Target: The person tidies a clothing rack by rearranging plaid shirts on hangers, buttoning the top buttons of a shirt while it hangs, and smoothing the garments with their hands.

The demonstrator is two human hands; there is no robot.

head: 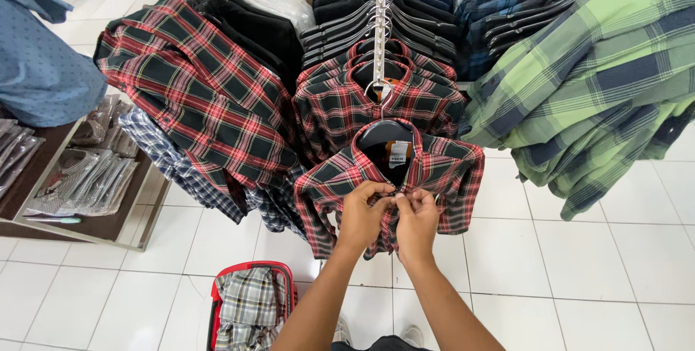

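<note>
A red and dark plaid shirt hangs on a black hanger at the front of a metal rack arm. My left hand and my right hand meet at the shirt's front placket, just below the collar. Both pinch the fabric there with thumb and fingers. A small tag shows inside the collar. More red plaid shirts hang right behind it on the same arm.
A red plaid shirt hangs at left, green plaid shirts at right, dark shirts behind. A red basket with plaid cloth stands on the white tile floor. At far left a wooden shelf holds bagged garments.
</note>
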